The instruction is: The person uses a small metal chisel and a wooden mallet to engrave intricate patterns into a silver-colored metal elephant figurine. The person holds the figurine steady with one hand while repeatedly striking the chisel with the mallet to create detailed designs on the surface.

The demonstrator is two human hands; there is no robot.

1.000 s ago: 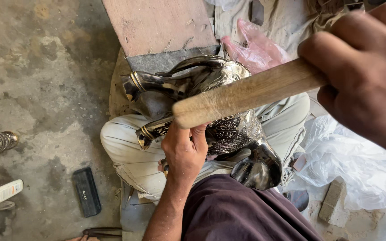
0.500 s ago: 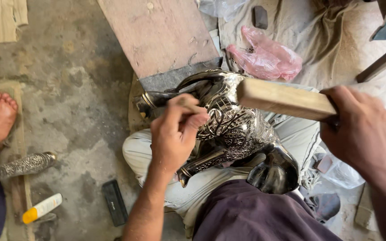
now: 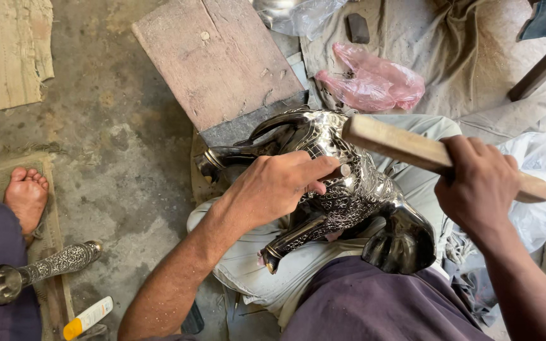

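A dark, shiny engraved metal animal figure [image 3: 355, 189] lies across my lap, its legs pointing left. My left hand [image 3: 273, 186] rests on its body and pinches a small metal punch [image 3: 342, 170] against the engraved surface. My right hand [image 3: 478, 186] grips a thick wooden stick [image 3: 399, 145] held just above the punch, its pale end over the figure's back.
A wooden board [image 3: 216, 60] lies on the concrete floor ahead. A pink plastic bag [image 3: 374, 79] sits on cloth behind the figure. At left are another person's bare foot [image 3: 26, 196], an engraved metal leg piece [image 3: 39, 268] and a white-and-yellow tube [image 3: 86, 317].
The view has shifted right and down. My left hand moved up from the figure's legs onto its body. The wooden stick came down from a raised position toward the punch.
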